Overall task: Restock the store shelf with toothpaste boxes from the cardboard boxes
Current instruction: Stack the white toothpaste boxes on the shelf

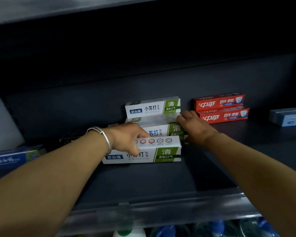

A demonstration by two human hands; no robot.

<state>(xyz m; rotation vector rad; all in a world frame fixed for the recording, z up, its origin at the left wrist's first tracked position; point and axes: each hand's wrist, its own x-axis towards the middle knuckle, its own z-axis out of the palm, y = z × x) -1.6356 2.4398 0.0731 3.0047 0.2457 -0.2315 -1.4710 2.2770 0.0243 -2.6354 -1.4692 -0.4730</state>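
both hands at the white boxes on the shelf (203, 168)
left hand (126, 135) clamps the near box (154, 153); right hand (193, 127) touches the middle box (162, 131), grip hidden.

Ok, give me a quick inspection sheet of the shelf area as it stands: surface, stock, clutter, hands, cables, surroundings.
Surface: dark shelf, bare at the front.
Job's things: three white-and-green toothpaste boxes; front box, middle box, rear box, stepped front to back.
Clutter: two stacked red toothpaste boxes; light blue box at right; blue-green box at left; black box, blurred.
Hands: left hand grips the front box; right hand touches the middle box's right end.
Cables: nothing seen.
Surroundings: shelf above, bottles on the shelf below.
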